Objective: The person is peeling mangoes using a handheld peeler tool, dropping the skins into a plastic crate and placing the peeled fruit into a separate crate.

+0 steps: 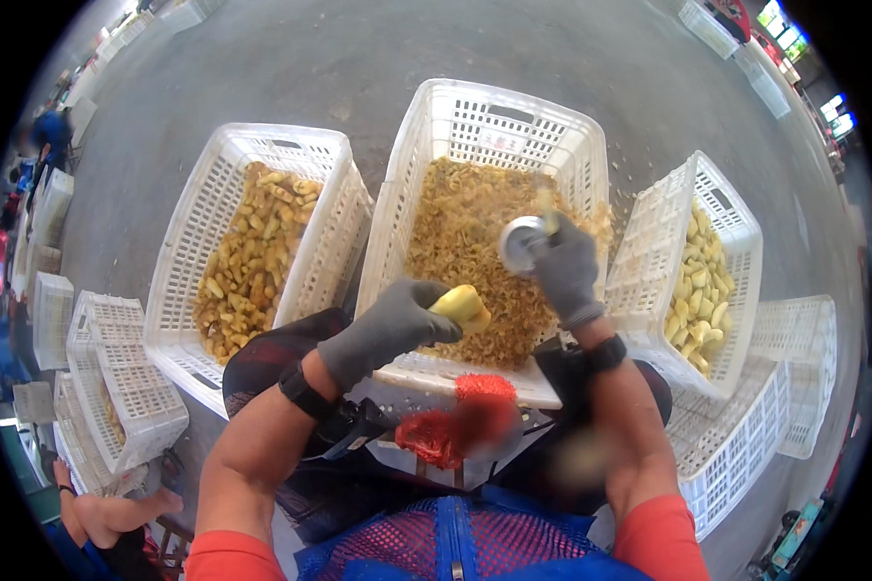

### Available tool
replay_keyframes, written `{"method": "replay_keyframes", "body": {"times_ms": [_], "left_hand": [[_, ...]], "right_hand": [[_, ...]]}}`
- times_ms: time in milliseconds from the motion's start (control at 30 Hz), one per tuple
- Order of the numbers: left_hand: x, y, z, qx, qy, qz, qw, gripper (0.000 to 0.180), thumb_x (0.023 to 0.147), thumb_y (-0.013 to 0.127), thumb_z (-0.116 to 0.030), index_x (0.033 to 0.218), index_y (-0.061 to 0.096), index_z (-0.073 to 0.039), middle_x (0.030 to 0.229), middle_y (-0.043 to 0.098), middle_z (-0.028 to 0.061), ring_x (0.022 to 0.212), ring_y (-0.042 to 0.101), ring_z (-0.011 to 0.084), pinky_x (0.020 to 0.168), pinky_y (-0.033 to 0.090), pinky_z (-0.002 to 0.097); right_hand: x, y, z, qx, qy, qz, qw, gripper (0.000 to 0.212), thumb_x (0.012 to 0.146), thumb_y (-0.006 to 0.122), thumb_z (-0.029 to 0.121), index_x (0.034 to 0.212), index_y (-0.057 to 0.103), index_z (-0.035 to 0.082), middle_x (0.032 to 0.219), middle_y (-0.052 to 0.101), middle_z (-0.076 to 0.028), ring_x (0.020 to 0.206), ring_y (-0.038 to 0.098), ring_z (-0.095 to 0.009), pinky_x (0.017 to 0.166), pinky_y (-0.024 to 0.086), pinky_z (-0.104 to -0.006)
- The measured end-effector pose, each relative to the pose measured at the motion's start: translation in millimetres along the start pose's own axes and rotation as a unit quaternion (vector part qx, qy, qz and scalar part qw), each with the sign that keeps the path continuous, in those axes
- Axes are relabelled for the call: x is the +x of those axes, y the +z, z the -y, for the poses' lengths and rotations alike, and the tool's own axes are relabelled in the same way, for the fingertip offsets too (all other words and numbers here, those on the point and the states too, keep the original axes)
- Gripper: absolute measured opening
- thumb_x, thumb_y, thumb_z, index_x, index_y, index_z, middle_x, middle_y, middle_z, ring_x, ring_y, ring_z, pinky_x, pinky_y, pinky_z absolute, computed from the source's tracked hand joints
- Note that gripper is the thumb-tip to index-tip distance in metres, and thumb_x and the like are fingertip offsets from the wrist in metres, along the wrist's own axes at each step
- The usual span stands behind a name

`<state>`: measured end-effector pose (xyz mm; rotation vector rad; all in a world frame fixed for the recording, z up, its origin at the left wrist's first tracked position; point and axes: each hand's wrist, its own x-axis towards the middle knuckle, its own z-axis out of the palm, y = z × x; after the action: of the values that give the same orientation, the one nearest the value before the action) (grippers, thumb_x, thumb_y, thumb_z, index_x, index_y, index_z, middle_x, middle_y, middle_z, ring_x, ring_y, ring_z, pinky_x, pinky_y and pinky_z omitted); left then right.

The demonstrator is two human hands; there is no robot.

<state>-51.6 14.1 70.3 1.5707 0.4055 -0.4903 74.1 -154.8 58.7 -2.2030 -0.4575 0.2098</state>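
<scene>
Yellow piece (463,306) in the left hand (400,321) (curled snugly round it)

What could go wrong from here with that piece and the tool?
Two risks, as I judge it:
1. The pale yellow piece sticks out from the gloved left hand above the middle crate; if it slipped, it could drop among the similarly coloured peelings.
2. The gloved right hand has a round silver tool, too blurred to show any edge; if it is sharp, a stroke that strays might catch the left glove.
</scene>
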Motion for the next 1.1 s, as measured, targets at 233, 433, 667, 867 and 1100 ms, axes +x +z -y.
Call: {"method": "replay_keyframes", "body": {"times_ms": [233, 433, 667, 867, 1100], "left_hand": [[12, 7, 15, 0.318, 0.16, -0.176, 0.918, 0.035, 0.07, 0.068, -0.012, 0.104, 0.06, -0.004, 0.08, 0.064, 0.0171, 0.072, 0.064, 0.0245, 0.066, 0.049, 0.0331], [9, 18, 18, 0.446, 0.239, -0.255, 0.824, 0.036, 0.073, 0.064, -0.01, 0.108, 0.055, -0.008, 0.073, 0.061, 0.012, 0.064, 0.062, 0.0298, 0.054, 0.048, 0.0372], [11, 17, 19, 0.502, 0.289, -0.275, 0.767, 0.037, 0.074, 0.061, -0.006, 0.11, 0.054, -0.008, 0.07, 0.06, 0.0113, 0.059, 0.061, 0.0278, 0.049, 0.046, 0.0359], [11, 14, 20, 0.45, 0.296, -0.285, 0.793, 0.041, 0.072, 0.065, -0.006, 0.112, 0.056, -0.013, 0.074, 0.062, 0.0109, 0.063, 0.063, 0.0303, 0.053, 0.049, 0.0353], [10, 16, 25, 0.257, 0.291, -0.225, 0.894, 0.036, 0.073, 0.068, -0.008, 0.107, 0.056, -0.009, 0.081, 0.062, 0.0124, 0.073, 0.064, 0.0242, 0.064, 0.049, 0.0319]], "right_hand": [[-14, -4, 13, 0.306, 0.108, 0.09, 0.942, 0.018, 0.08, 0.061, 0.012, 0.092, 0.062, -0.001, 0.068, 0.06, -0.006, 0.048, 0.055, -0.009, 0.039, 0.041, -0.0204], [-4, 6, -12, 0.061, -0.025, 0.009, 0.998, 0.016, 0.075, 0.062, 0.011, 0.083, 0.062, -0.003, 0.067, 0.063, -0.011, 0.06, 0.061, -0.015, 0.053, 0.047, -0.0327], [-21, 15, -7, 0.101, -0.029, 0.059, 0.993, 0.019, 0.074, 0.061, 0.017, 0.082, 0.064, 0.0, 0.07, 0.064, -0.015, 0.06, 0.063, -0.02, 0.054, 0.048, -0.0318], [-2, -9, -3, 0.159, 0.102, 0.032, 0.981, 0.02, 0.076, 0.061, 0.019, 0.083, 0.065, 0.001, 0.069, 0.065, -0.013, 0.059, 0.062, -0.021, 0.056, 0.047, -0.0349], [6, -5, -11, 0.216, 0.111, -0.013, 0.97, 0.017, 0.076, 0.057, 0.01, 0.085, 0.063, -0.002, 0.064, 0.06, -0.01, 0.052, 0.057, -0.015, 0.046, 0.045, -0.03]]}}
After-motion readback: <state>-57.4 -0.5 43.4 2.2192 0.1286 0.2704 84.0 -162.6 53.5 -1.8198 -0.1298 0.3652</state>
